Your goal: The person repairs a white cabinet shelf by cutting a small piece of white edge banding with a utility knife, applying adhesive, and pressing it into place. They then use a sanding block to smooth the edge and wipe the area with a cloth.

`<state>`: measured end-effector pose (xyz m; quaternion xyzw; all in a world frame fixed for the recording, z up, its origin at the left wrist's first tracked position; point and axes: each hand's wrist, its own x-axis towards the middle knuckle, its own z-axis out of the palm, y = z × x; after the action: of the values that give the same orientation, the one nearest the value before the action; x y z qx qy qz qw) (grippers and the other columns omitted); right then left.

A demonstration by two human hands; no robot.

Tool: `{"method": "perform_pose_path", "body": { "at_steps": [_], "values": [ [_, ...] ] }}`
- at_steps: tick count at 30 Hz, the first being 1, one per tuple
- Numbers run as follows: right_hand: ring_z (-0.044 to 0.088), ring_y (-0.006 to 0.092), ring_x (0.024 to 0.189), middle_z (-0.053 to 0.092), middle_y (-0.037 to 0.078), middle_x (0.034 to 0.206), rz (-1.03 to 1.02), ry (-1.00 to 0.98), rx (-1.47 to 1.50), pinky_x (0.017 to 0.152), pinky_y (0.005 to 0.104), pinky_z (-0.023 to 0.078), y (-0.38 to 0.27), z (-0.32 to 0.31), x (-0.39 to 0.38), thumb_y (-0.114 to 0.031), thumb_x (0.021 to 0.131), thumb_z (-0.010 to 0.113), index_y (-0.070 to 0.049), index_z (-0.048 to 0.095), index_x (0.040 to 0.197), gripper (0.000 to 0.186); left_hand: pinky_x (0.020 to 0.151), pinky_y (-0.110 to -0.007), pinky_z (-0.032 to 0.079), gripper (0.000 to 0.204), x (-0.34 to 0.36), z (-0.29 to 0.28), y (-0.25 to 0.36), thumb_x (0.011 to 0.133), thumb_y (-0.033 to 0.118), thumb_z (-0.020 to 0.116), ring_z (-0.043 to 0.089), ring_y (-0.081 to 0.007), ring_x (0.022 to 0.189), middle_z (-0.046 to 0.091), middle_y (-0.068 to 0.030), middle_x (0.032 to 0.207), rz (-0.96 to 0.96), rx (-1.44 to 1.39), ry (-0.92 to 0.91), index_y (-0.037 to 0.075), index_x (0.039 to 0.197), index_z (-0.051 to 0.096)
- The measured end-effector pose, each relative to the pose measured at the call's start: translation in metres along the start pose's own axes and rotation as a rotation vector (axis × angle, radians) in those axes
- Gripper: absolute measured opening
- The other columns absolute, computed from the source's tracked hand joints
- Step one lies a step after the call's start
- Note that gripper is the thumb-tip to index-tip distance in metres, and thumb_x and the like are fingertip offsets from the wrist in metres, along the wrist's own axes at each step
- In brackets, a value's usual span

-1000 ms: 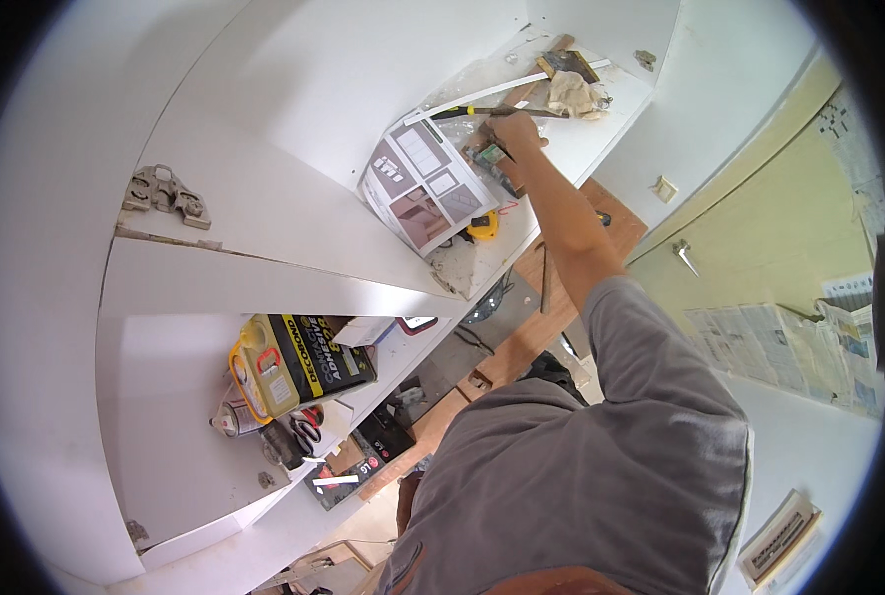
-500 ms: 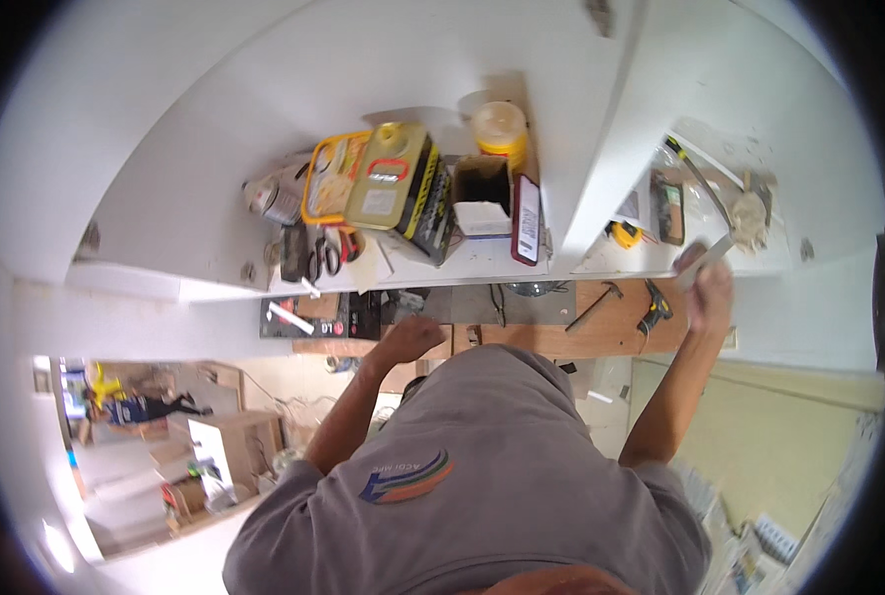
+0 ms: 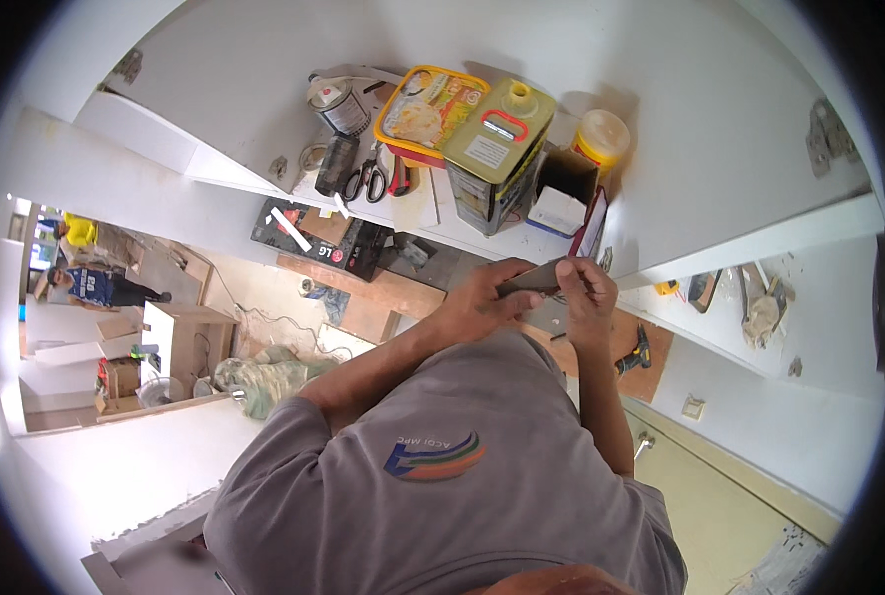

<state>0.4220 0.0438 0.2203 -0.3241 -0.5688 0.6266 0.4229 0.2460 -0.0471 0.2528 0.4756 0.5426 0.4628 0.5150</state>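
Note:
In front of my chest, below the shelf edge, both hands meet on a dark, flat strip (image 3: pixel 534 281) whose exact kind I cannot make out. My left hand (image 3: pixel 482 302) grips its left end, the thumb lying along the lower side. Fingers of my right hand (image 3: pixel 589 297) pinch the other end. Just beyond them on the shelf stand a rectangular metal tin (image 3: pixel 497 149) and an open small carton (image 3: pixel 564 198). A dark red, flat case (image 3: pixel 591 228) leans beside the carton.
Also on the shelf (image 3: pixel 432 223) are a yellow-rimmed tub (image 3: pixel 427 109), black scissors (image 3: pixel 365 180), a small can (image 3: pixel 338 104) and a yellow pot (image 3: pixel 601 139). Lower down lies a power drill (image 3: pixel 636 352) on a wooden board. Another person (image 3: pixel 105 286) is far left.
My right hand has come left from the right-hand compartment to my left hand, which has risen; both now grip the strip. The view has shifted and turned.

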Motion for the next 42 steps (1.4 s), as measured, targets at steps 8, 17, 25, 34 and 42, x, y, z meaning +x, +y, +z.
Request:
{"method": "perform_pose_path", "body": {
  "at_steps": [8, 17, 25, 34, 42],
  "values": [
    [0.063, 0.0098, 0.075, 0.067, 0.002, 0.078, -0.035, -0.235, 0.057, 0.071, 0.0252, 0.05, 0.0, 0.054, 0.032, -0.023, 0.109, 0.061, 0.001, 0.071, 0.099, 0.028, 0.056, -0.027, 0.05, 0.02, -0.017, -0.041, -0.023, 0.099, 0.02, 0.076, 0.063, -0.0104, 0.063, 0.07, -0.004, 0.079, 0.093, -0.526, 0.35, 0.002, 0.105, 0.068],
    [0.046, 0.0335, 0.138, 0.033, 0.024, 0.16, -0.427, 0.014, -0.47, 0.104, 0.0424, 0.047, 0.036, 0.083, 0.076, -0.028, 0.092, 0.082, 0.001, 0.025, 0.162, 0.095, 0.099, -0.039, 0.052, 0.018, 0.03, -0.147, -0.032, 0.106, 0.02, 0.063, 0.065, -0.0192, 0.102, 0.066, -0.0071, 0.101, 0.314, -0.652, 0.722, 0.003, 0.112, 0.063],
    [0.032, 0.045, 0.149, 0.027, 0.032, 0.16, -0.408, 0.106, -0.545, 0.123, 0.0516, 0.027, 0.077, 0.105, 0.084, -0.028, 0.075, 0.096, 0.008, 0.012, 0.161, 0.125, 0.104, -0.039, 0.051, 0.016, 0.062, -0.11, -0.051, 0.106, 0.021, 0.064, 0.067, -0.0189, 0.11, 0.072, -0.0069, 0.115, 0.298, -0.874, 0.378, 0.005, 0.107, 0.066],
    [0.052, 0.0397, 0.125, 0.046, 0.025, 0.136, -0.472, 0.325, -0.391, 0.108, 0.0492, 0.042, 0.089, 0.114, 0.083, -0.017, 0.069, 0.098, 0.009, 0.031, 0.149, 0.108, 0.097, -0.036, 0.05, 0.013, 0.047, -0.099, -0.059, 0.105, 0.02, 0.067, 0.067, -0.0161, 0.102, 0.073, -0.0043, 0.104, 0.237, -0.811, 0.293, 0.007, 0.101, 0.067],
    [0.05, 0.0394, 0.131, 0.048, 0.027, 0.138, -0.497, 0.421, -0.374, 0.112, 0.0479, 0.039, 0.057, 0.118, 0.104, -0.021, 0.068, 0.098, 0.012, 0.029, 0.151, 0.113, 0.104, -0.04, 0.047, 0.014, 0.057, -0.105, -0.03, 0.104, 0.021, 0.067, 0.066, -0.0181, 0.108, 0.073, -0.0067, 0.111, 0.26, -0.779, 0.181, 0.007, 0.1, 0.067]
  ]
}}
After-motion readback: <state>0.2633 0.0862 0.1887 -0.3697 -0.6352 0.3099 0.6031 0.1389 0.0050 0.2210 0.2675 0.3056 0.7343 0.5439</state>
